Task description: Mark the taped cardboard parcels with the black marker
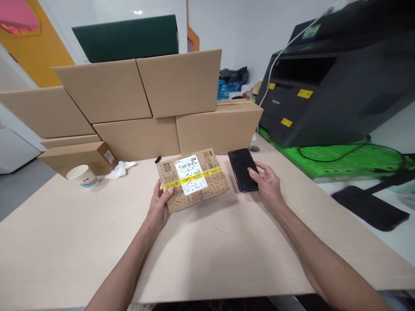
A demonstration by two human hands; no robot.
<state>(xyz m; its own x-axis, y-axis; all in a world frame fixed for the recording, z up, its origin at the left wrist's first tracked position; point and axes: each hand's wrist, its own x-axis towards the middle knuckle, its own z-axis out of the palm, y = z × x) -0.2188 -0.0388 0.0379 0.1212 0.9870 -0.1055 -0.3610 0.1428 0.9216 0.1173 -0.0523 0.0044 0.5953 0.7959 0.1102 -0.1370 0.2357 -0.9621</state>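
Observation:
My left hand [161, 201] grips the left edge of a flat brown cardboard parcel [214, 183], its thumb on top. A white shipping label [192, 175] and a strip of yellow printed tape [212, 171] cross the parcel's upper face. The parcel is tilted, with a shadow under its near edge. In my right hand [268, 183] is a black smartphone [242, 167] with a reddish edge, dark screen up, held at its right side by thumb and fingers. A small gap separates the phone from the parcel. A small black object [158, 160] lies behind the parcel.
Stacked cardboard boxes [142, 136] stand along the table's back, a dark green box [129, 39] on top. On the left are a paper cup [82, 176] and crumpled tissue [120, 170]. A black printer [304, 93] rests on a green surface [311, 162] at right.

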